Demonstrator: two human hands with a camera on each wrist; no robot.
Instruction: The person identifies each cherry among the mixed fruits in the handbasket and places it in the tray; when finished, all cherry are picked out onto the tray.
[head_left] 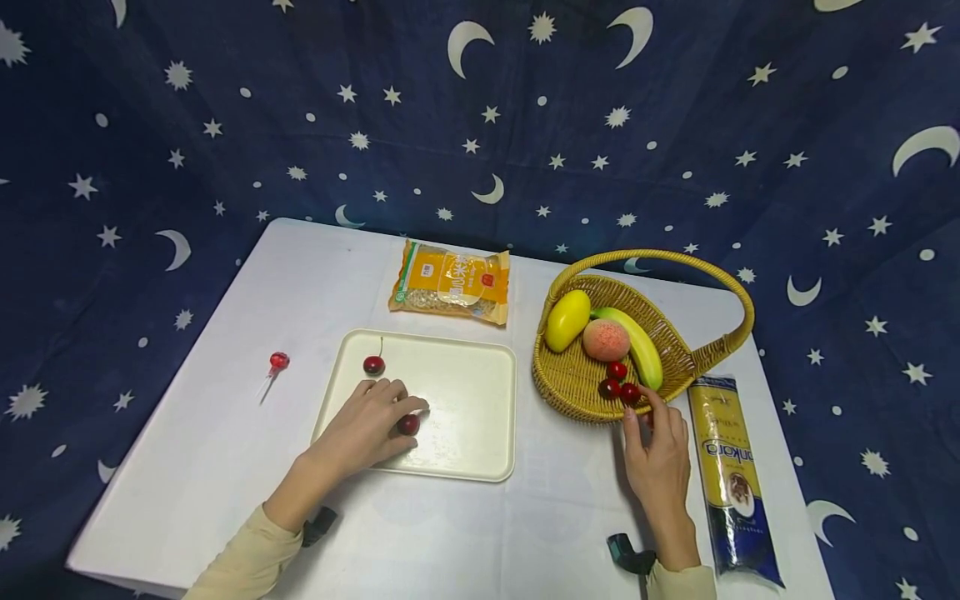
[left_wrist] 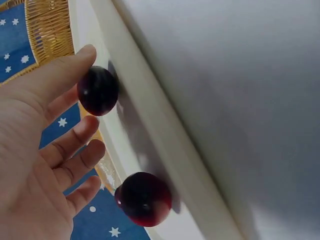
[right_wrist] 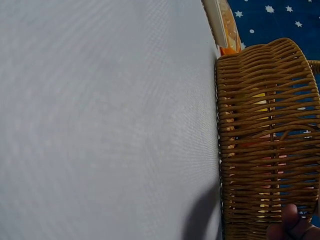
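My left hand (head_left: 371,421) is over the cream tray (head_left: 465,454), with a dark red cherry (head_left: 408,424) between its thumb and index finger. In the left wrist view, that cherry (left_wrist: 98,91) sits under the thumb tip, while the other fingers are spread loosely. A second cherry (head_left: 373,365), with a stem, lies on the tray beyond the hand. My right hand (head_left: 660,458) grips the near rim of the wicker basket (head_left: 562,392), thumb outside; something reddish shows between its fingers, unclear what. The basket holds several cherries (head_left: 617,371), a peach (head_left: 606,340), a banana (head_left: 637,346) and a yellow mango-like fruit (head_left: 567,321).
A lollipop (head_left: 278,362) lies left of the tray on the white table (head_left: 202,467). Behind the tray is an orange food packet (head_left: 450,282). A yellow and blue package (head_left: 731,475) lies right of the right hand. The basket's tall handle (head_left: 738,300) arches over it.
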